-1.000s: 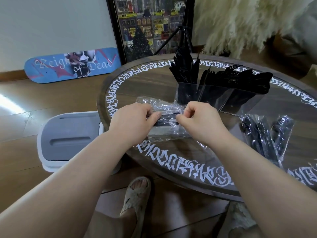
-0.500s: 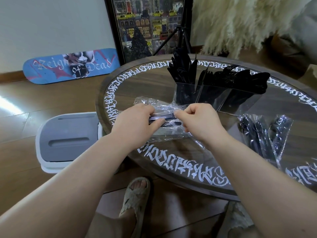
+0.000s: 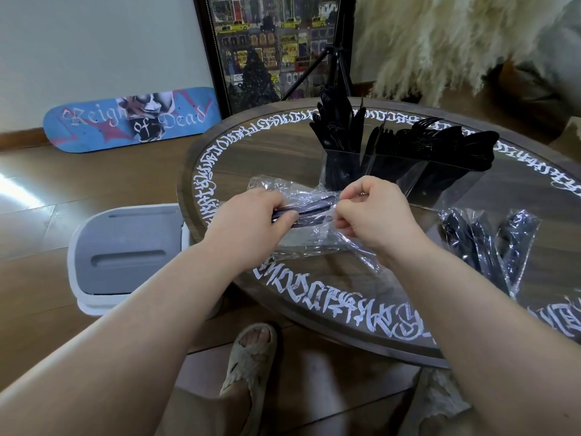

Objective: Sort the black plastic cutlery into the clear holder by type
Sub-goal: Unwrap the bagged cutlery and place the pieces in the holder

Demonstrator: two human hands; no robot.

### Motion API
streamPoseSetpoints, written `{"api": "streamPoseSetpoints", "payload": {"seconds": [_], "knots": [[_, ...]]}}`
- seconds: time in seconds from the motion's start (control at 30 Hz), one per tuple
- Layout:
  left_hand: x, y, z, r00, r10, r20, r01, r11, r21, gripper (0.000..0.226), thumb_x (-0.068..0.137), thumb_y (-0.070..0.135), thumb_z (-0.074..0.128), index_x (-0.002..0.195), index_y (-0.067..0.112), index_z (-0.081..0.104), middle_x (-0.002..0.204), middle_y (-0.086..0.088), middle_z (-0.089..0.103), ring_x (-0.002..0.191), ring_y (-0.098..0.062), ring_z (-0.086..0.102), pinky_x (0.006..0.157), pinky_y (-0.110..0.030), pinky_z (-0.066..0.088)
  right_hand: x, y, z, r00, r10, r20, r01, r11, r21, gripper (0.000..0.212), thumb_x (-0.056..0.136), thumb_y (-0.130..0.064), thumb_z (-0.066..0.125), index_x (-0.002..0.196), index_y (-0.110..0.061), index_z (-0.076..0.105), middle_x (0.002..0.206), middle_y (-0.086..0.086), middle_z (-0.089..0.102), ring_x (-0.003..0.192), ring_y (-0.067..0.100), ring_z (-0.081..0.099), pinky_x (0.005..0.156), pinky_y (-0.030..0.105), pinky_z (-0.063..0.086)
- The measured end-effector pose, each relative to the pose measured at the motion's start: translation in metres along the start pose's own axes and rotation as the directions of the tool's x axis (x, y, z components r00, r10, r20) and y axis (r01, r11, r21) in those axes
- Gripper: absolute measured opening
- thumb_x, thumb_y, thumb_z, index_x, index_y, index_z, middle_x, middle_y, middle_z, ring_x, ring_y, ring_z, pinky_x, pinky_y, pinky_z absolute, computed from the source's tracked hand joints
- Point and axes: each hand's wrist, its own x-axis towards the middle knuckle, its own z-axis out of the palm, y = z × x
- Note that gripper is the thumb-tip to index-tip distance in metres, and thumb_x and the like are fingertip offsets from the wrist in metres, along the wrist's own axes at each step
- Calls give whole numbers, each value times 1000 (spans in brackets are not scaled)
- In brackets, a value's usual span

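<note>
**Cutlery pack between our hands**

Our left hand grips the black cutlery through its clear wrapper; our right hand pinches the wrapper's other end. Just behind stands one clear holder, three compartments filled. Three wrapped packs lie right.

Soft daylight w/ bright glare patch on floor at left; wide-angle bending at edges, slight blur.

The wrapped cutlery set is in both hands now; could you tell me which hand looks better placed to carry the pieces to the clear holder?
Probably the left hand: it already grips the black cutlery, while the right hand only pinches the plastic wrapper, though the clear holder lies nearer the right.
</note>
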Motion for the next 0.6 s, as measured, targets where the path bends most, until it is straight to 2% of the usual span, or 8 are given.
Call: {"api": "streamPoseSetpoints", "payload": {"seconds": [0.1, 0.2, 0.27, 0.33, 0.4, 0.47, 0.53, 0.6], "knots": [[-1, -1, -2, 1000, -11, 25, 12, 1000, -13, 29, 94, 45, 49, 99, 22, 65, 97, 3, 62, 90, -17, 57, 79, -38, 49, 5, 2, -6, 1000, -9, -30, 8, 999, -38, 18, 75, -4, 52, 82, -20, 56, 64, 2, 61, 65, 24, 62, 73, 47, 57], [-2, 0, -3, 999, -19, 32, 20, 1000, -23, 28, 94, 44, 49, 99, 22, 65, 96, 4, 62, 89, -17, 57, 78, -37, 49, 11, 7, -12, 998, -22, -64, 13, 989, -147, 19, 79, -8, 50, 89, -23, 57, 80, -1, 62, 82, 27, 64, 71, 37, 52], [-1, -1, -4, 999, -37, 23, 37, 999, 3, 28, 95, 43, 48, 98, 20, 65, 93, 3, 62, 88, -18, 57, 74, -35, 48, 10, 6, -15, 981, -106, -162, 65, 969, -238, 20, 82, -9, 52, 96, -22, 59, 88, -3, 63, 84, 20, 60, 78, 34, 51], [1, -3, -4, 998, -65, 17, 64, 997, 32, 29, 96, 42, 47, 96, 18, 64, 90, 2, 61, 84, -19, 56, 69, -33, 45, 2, -2, -16, 937, -260, -233, 205, 950, -235, 17, 84, -10, 55, 92, -24, 60, 84, -7, 63, 75, 7, 56, 76, 25, 48], [1, -4, -3, 997, -80, 20, 80, 996, 44, 29, 96, 42, 48, 96, 18, 64, 88, 1, 61, 83, -19, 55, 67, -31, 43, -9, -9, -12, 915, -374, -153, 345, 919, -189, 18, 85, -10, 58, 85, -27, 63, 71, -14, 61, 62, -1, 53, 64, 14, 44], [1, -3, -1, 997, -75, 25, 74, 996, 56, 29, 95, 43, 48, 96, 19, 64, 87, 2, 60, 81, -19, 55, 66, -31, 43, -18, -9, -3, 923, -382, 46, 381, 889, -256, 16, 87, -13, 58, 87, -26, 67, 70, -16, 61, 62, -2, 54, 61, 12, 44], [1, -1, -1, 998, -60, 23, 58, 997, 48, 29, 95, 44, 48, 94, 20, 64, 85, 3, 59, 80, -18, 55, 66, -32, 43, -16, 0, 2, 939, -298, 170, 343, 838, -424, 13, 89, -17, 56, 92, -24, 68, 76, -15, 62, 71, 2, 56, 66, 16, 43], [0, 1, -2, 999, -42, 12, 42, 999, -7, 28, 95, 44, 49, 92, 21, 64, 85, 5, 60, 80, -16, 55, 68, -32, 44, -9, 8, 1, 971, -196, 136, 237, 846, -477, 14, 90, -18, 55, 91, -21, 68, 76, -14, 62, 79, 10, 58, 72, 23, 42]]}}
